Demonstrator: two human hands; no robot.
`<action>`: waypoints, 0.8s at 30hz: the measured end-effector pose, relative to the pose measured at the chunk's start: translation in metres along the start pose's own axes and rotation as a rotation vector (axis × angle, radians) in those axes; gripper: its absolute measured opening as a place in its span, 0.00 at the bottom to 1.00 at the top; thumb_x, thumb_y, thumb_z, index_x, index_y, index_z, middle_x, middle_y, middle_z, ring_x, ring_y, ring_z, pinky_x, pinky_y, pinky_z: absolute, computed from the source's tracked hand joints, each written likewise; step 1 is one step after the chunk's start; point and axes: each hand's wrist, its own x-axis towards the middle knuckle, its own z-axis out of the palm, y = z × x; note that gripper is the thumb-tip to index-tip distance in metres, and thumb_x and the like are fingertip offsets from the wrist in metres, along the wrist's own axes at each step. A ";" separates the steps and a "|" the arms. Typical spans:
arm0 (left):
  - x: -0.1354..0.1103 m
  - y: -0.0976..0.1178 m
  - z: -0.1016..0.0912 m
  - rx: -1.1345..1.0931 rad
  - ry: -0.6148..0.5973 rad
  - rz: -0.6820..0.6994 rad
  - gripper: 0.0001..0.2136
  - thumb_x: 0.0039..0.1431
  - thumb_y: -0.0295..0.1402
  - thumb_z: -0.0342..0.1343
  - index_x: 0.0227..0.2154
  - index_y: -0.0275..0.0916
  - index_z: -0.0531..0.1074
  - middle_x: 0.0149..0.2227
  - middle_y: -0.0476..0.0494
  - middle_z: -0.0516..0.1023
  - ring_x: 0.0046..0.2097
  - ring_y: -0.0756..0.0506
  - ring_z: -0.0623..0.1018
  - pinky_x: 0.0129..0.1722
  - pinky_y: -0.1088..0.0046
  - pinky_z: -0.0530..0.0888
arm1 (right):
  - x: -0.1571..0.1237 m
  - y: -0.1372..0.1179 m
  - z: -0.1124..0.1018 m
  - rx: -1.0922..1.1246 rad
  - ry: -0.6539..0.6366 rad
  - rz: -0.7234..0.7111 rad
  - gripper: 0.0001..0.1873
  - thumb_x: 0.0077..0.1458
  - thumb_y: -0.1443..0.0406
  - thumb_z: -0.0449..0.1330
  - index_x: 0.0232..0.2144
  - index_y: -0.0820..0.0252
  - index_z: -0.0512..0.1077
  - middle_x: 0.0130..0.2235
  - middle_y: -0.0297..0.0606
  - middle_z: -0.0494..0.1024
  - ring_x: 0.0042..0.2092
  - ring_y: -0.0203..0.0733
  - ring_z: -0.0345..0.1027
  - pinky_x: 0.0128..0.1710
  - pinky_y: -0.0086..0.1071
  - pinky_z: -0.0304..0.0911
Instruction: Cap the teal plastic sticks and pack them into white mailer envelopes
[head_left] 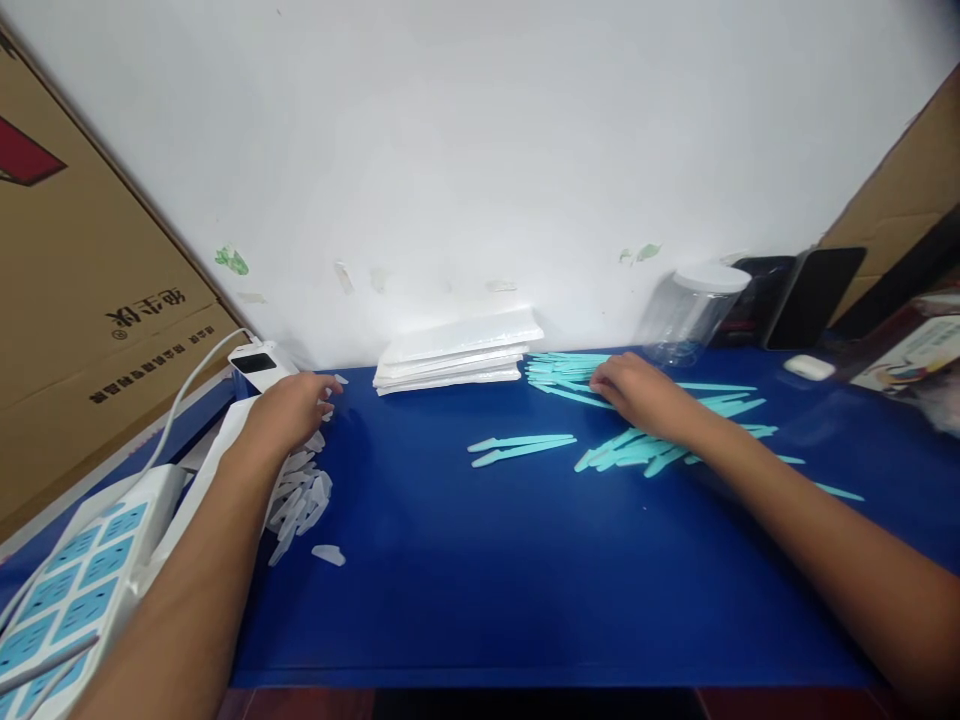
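Observation:
My left hand (291,408) reaches over a pile of small clear plastic caps (300,497) at the left of the blue table (465,570); its fingers curl down on the top pieces, and what they pinch is hidden. My right hand (637,392) lies palm down on a heap of turquoise plastic sticks (675,440) at the back right, fingers bent over the sticks. Two turquoise sticks (521,448) lie apart, side by side, near the middle. One clear cap (328,554) lies alone nearer to me.
A stack of white flat packets (454,355) rests against the wall. A clear jar with a white lid (690,310), two dark phones (802,295) and a white earbud case (808,367) stand at the back right. A white power strip (82,580) and a cardboard box (82,300) are on the left.

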 end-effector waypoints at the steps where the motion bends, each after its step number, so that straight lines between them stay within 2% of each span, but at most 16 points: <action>1: 0.000 -0.001 -0.001 0.045 -0.017 -0.008 0.15 0.57 0.35 0.59 0.46 0.44 0.84 0.46 0.35 0.86 0.44 0.32 0.83 0.43 0.61 0.72 | 0.000 -0.001 -0.001 -0.007 0.002 0.001 0.15 0.68 0.61 0.52 0.36 0.58 0.77 0.39 0.51 0.79 0.45 0.57 0.69 0.47 0.47 0.64; 4: 0.000 -0.003 -0.001 0.170 -0.091 -0.047 0.16 0.58 0.35 0.59 0.47 0.43 0.84 0.48 0.36 0.85 0.46 0.32 0.82 0.43 0.62 0.72 | 0.001 -0.004 -0.004 -0.027 0.015 0.016 0.15 0.69 0.61 0.51 0.36 0.58 0.75 0.39 0.51 0.79 0.44 0.57 0.69 0.46 0.47 0.63; 11: 0.003 0.001 0.004 0.183 -0.141 -0.116 0.13 0.58 0.37 0.59 0.44 0.42 0.83 0.43 0.39 0.86 0.42 0.35 0.83 0.36 0.65 0.71 | -0.001 -0.016 -0.011 -0.043 0.072 0.061 0.12 0.71 0.62 0.51 0.37 0.57 0.72 0.37 0.47 0.79 0.41 0.53 0.70 0.40 0.41 0.61; 16: 0.004 0.005 0.003 0.205 -0.117 -0.146 0.18 0.61 0.43 0.58 0.50 0.41 0.81 0.43 0.36 0.86 0.45 0.31 0.83 0.39 0.63 0.72 | -0.002 -0.024 -0.013 -0.023 0.081 0.052 0.12 0.71 0.62 0.51 0.37 0.57 0.72 0.36 0.46 0.79 0.41 0.53 0.70 0.39 0.39 0.61; 20: 0.003 0.005 0.004 0.222 -0.088 -0.180 0.17 0.61 0.45 0.58 0.42 0.38 0.83 0.43 0.30 0.85 0.46 0.27 0.82 0.39 0.60 0.72 | -0.003 -0.029 -0.016 -0.007 0.104 0.050 0.12 0.71 0.62 0.52 0.37 0.57 0.72 0.37 0.46 0.79 0.40 0.53 0.70 0.38 0.40 0.61; 24: 0.004 0.011 0.005 0.153 -0.086 -0.142 0.14 0.58 0.42 0.59 0.40 0.39 0.83 0.40 0.33 0.85 0.42 0.29 0.82 0.37 0.61 0.71 | -0.003 -0.034 -0.018 0.012 0.122 0.043 0.11 0.71 0.62 0.52 0.37 0.57 0.72 0.37 0.46 0.79 0.40 0.52 0.71 0.38 0.40 0.61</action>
